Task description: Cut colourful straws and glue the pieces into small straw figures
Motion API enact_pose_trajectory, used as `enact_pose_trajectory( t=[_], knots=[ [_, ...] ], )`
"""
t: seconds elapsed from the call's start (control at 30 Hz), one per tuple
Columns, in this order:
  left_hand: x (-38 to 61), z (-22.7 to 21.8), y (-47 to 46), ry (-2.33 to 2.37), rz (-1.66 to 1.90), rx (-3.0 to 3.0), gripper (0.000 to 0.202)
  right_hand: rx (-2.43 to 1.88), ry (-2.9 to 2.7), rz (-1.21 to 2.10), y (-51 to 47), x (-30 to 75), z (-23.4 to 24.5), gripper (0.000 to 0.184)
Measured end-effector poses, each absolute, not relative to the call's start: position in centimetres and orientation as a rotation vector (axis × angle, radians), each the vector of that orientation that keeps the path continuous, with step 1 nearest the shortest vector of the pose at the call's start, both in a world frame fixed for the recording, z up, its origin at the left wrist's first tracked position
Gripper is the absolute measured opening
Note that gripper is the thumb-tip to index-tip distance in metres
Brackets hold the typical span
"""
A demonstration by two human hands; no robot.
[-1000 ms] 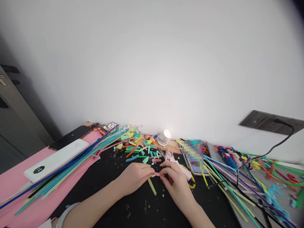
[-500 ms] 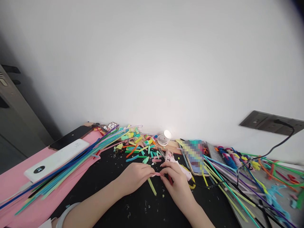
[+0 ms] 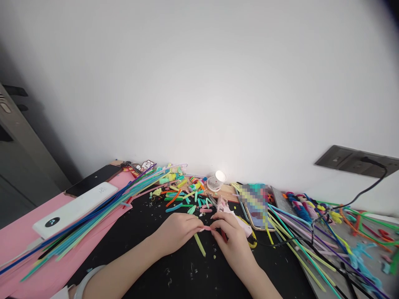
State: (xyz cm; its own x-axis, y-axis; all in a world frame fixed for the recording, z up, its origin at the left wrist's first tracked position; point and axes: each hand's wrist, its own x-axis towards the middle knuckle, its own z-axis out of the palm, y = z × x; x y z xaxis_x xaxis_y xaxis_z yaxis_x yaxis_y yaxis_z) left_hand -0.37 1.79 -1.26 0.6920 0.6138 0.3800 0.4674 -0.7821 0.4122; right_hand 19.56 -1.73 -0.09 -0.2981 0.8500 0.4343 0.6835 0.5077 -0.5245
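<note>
While cut fuzzy-stem pieces [image 3: 173,207] litter the table toward the wall in the head view, a person's left hand [image 3: 179,232] and right hand [image 3: 230,236] pinch a short pink strip [image 3: 207,228] between them over a black mat [image 3: 187,274], a yellow-green stem [image 3: 200,246] lying just below and a pink glue gun [image 3: 223,204] beyond the right hand

- Behind the cup [image 3: 216,181]: the wall [image 3: 199,104].
- Before it: a glue gun [image 3: 230,212], then the left hand [image 3: 176,233] and right hand [image 3: 231,236], a strip [image 3: 207,228] between them, above the mat [image 3: 218,282].
- Left of it: cut pieces [image 3: 173,207], a power bank [image 3: 76,205], a phone [image 3: 93,180].
- Right of it: a second phone [image 3: 257,218], figures [image 3: 304,207], higher up a socket [image 3: 352,160].
</note>
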Motion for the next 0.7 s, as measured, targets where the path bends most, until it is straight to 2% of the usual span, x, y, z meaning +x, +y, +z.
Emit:
enact_pose_trajectory(
  t=[0.3, 0.7],
  knots=[
    [-0.49, -0.89, 1.78, 0.850, 0.869, 2.582, 0.020, -1.266, -2.045, 0.303, -1.63, 19.70, -0.10, 0.010],
    [-0.52, -0.64, 1.83, 0.762, 0.840, 2.590, 0.030, -1.265, -2.037, 0.290, -1.72, 19.69, -0.13, 0.010]
  ],
)
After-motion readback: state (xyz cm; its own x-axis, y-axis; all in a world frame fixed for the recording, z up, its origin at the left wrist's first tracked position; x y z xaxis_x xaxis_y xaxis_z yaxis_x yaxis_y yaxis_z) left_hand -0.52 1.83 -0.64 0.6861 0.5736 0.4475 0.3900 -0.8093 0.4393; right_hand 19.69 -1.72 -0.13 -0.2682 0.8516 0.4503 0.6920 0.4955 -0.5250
